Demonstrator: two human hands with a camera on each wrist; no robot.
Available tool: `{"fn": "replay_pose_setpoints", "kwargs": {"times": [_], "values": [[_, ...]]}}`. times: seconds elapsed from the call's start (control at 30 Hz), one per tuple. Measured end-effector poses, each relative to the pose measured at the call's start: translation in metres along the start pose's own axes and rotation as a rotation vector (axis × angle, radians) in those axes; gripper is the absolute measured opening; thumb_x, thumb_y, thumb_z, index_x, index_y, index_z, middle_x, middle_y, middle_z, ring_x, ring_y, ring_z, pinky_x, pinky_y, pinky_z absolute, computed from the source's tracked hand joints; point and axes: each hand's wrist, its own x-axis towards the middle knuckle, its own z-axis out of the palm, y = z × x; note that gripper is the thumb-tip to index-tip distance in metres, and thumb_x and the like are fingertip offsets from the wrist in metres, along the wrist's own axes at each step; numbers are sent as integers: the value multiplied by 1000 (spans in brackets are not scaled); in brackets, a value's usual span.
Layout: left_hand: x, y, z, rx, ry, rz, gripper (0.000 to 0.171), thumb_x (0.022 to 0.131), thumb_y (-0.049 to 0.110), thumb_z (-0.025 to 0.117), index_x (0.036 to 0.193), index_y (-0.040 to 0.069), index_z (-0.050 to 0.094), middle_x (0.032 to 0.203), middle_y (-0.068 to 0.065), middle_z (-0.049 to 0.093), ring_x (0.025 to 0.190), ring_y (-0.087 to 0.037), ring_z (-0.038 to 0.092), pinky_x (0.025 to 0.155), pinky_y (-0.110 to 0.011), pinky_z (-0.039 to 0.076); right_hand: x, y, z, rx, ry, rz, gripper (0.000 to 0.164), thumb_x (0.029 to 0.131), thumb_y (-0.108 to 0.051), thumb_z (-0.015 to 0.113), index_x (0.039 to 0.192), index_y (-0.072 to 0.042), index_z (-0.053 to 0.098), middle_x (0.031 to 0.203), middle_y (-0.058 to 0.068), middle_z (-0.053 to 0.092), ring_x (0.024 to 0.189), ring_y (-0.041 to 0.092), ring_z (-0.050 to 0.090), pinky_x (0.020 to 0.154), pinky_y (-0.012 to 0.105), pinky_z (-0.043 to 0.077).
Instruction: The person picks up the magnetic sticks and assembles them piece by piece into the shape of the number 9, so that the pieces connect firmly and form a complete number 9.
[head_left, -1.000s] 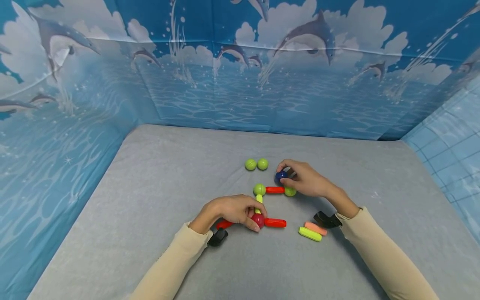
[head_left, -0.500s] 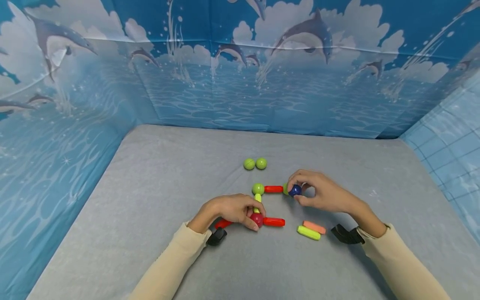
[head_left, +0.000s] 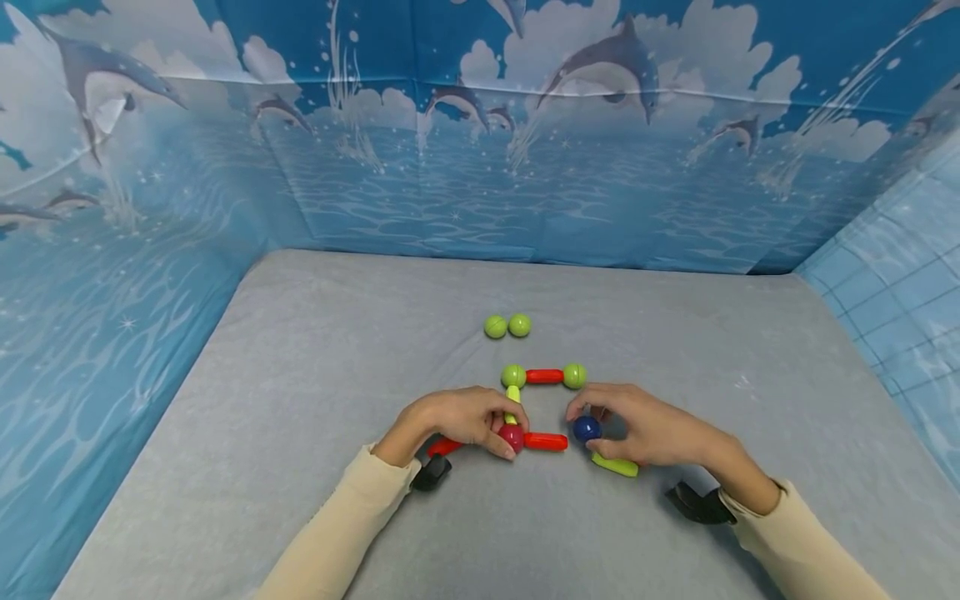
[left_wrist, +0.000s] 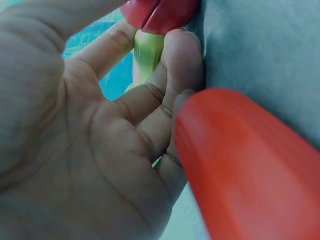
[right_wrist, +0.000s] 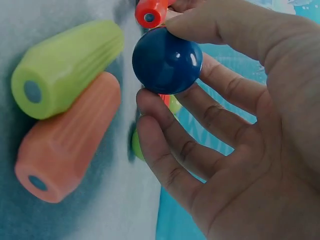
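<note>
Thumb and fingertips of the right hand pinch one blue ball, held just beyond the free end of a red rod; the remaining fingers are bent and slightly spread. Thumb and index finger of the left hand pinch one red ball, its other fingers curled beneath the palm. Both hands arch palm down over the grey worktop, forearms converging from the near corners. Red rods number three: one extends right from the red ball, one spans two green balls, and one lies partly hidden beside the left hand, its far end obscured. Yellow-green rods number two: one connects the red ball to the left green ball of that pair, the other lies loose by the right hand, touching a single orange rod in the right wrist view. Green balls total four, the remaining two resting side by side farther back, before a dolphin-printed cloth.
</note>
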Motion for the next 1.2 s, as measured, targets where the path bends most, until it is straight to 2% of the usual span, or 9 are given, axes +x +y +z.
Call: {"fn": "replay_pose_setpoints", "kwargs": {"times": [0.33, 0.57, 0.73, 0.87, 1.07, 1.2], "values": [[0, 0, 1, -6, 13, -9, 23, 85, 19, 82, 106, 22, 72, 77, 5, 56, 70, -8, 50, 63, -21, 41, 0, 2, 9, 37, -34, 36, 28, 93, -20, 73, 119, -24, 63, 114, -12, 64, 95, 7, 59, 85, 29, 53], [1, 0, 2, -1, 17, -7, 24, 85, 19, 82, 107, 19, 71, 76, 5, 56, 68, -8, 50, 62, -21, 40, -1, 4, 12, 45, -21, 25, 29, 93, -22, 73, 120, -22, 63, 113, -13, 64, 95, 6, 60, 85, 28, 53], [1, 0, 2, 7, 15, -6, 24, 86, 20, 81, 108, 20, 71, 76, 5, 56, 68, -7, 50, 62, -20, 40, -6, 2, 10, 8, -2, 53, 38, 88, -26, 78, 122, -20, 63, 114, -12, 64, 95, 6, 60, 84, 28, 53], [0, 0, 1, 2, 16, -12, 24, 85, 20, 82, 107, 21, 71, 76, 5, 56, 69, -9, 51, 62, -21, 41, -13, 1, 9, -79, 31, 98, 40, 84, -32, 82, 118, -20, 65, 110, -13, 64, 95, 4, 61, 85, 31, 54], [0, 1, 1, 9, 15, -19, 25, 86, 20, 81, 108, 22, 71, 78, 4, 57, 72, -10, 52, 64, -21, 41, -21, 2, 14, -151, 102, 87, 24, 84, -32, 82, 99, -24, 65, 92, -15, 61, 81, 3, 55, 73, 25, 50], [0, 1, 1, 7, 11, -19, 25, 86, 20, 81, 108, 21, 71, 79, 4, 57, 72, -10, 52, 64, -21, 41, -24, 3, 16, -149, 106, 72, 16, 88, -31, 79, 97, -27, 66, 92, -16, 60, 81, 3, 53, 71, 22, 46]]}}
